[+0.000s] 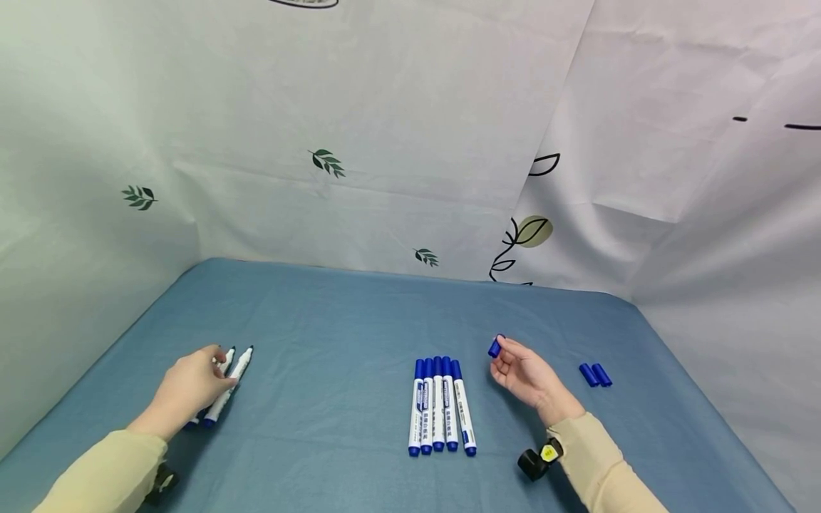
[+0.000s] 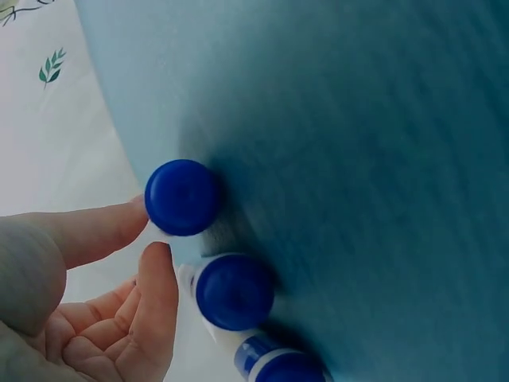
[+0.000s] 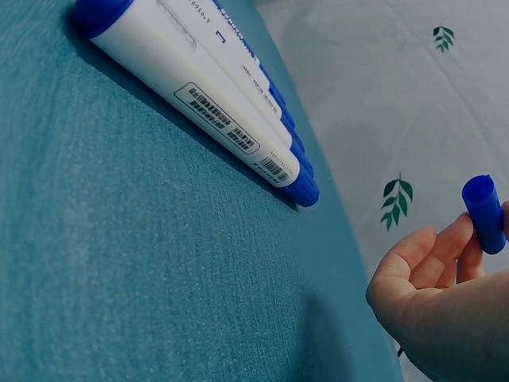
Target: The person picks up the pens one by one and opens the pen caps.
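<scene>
Right of the frame's centre, the right hand [image 1: 529, 377] pinches a cap [image 1: 494, 349] in its fingers, well apart from the uncapped markers [image 1: 222, 401] at left. The left hand [image 1: 191, 390] is nearer them, thumb and index parted, contact uncertain; their long axes slant to upper right, tips uppermost.

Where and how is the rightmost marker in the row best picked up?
Pinch the rightmost marker by its white barrel's near end, probably from above: it lies flat, its right side is free, and a gap there parts it from the next marker.
</scene>
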A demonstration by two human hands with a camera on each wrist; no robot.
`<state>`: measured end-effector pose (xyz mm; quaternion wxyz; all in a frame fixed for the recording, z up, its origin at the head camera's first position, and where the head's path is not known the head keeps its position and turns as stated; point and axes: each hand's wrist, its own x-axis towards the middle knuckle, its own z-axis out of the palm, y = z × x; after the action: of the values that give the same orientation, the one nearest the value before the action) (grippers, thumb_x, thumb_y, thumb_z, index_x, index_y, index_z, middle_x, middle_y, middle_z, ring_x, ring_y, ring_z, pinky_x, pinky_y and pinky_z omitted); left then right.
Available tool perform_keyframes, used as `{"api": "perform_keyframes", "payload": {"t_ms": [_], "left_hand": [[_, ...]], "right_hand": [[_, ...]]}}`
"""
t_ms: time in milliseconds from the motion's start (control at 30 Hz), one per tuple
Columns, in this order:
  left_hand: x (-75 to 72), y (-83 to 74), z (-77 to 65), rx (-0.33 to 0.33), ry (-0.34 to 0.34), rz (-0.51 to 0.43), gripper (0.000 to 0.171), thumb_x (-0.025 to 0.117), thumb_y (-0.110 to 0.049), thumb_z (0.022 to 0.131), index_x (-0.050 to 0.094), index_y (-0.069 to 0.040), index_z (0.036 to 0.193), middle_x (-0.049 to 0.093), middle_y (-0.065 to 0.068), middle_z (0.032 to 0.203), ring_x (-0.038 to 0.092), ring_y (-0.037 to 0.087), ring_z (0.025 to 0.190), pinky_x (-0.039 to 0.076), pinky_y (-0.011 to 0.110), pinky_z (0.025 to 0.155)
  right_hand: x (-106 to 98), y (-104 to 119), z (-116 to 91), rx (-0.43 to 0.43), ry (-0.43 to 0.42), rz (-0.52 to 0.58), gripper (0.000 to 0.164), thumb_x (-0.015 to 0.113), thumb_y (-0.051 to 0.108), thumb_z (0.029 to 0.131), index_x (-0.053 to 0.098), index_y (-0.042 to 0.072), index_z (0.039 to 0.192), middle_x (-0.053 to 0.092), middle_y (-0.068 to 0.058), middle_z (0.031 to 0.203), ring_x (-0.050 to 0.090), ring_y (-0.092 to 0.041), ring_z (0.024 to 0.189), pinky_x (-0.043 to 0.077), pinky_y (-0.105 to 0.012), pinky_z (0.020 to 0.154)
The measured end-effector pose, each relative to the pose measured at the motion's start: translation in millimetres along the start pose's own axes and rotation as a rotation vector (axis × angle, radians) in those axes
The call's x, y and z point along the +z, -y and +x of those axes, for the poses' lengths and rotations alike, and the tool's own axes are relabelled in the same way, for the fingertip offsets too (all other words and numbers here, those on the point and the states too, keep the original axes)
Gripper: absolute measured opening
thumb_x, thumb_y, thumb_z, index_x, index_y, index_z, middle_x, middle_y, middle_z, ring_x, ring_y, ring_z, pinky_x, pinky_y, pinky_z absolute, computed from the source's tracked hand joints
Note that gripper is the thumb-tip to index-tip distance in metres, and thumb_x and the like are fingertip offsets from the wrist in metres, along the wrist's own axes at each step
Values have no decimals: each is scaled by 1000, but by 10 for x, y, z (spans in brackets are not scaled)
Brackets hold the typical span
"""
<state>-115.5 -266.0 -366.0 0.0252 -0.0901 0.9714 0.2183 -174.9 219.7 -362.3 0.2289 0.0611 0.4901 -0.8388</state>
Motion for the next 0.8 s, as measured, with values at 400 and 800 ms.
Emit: {"api": "perform_keyframes", "payload": {"t_ms": [400, 800], "left_hand": [[-54, 22, 1, 5, 27, -43, 41, 71, -11, 82, 49, 12, 107, 58, 13, 76, 49, 19, 58, 40, 33, 52], [-90, -22, -5, 32, 28, -92, 42, 68, -19, 86, 50, 12, 110, 60, 10, 77, 53, 17, 60, 42, 33, 53]], "right_hand": [[-8, 0, -5, 0, 4, 9, 26, 40, 17, 102, 55, 20, 82, 60, 8, 74, 52, -7, 75, 45, -23, 78], [-34, 16, -13, -6, -6, -2, 26, 40, 17, 102, 56, 20, 83, 60, 8, 74, 52, -7, 75, 45, -23, 78]]}}
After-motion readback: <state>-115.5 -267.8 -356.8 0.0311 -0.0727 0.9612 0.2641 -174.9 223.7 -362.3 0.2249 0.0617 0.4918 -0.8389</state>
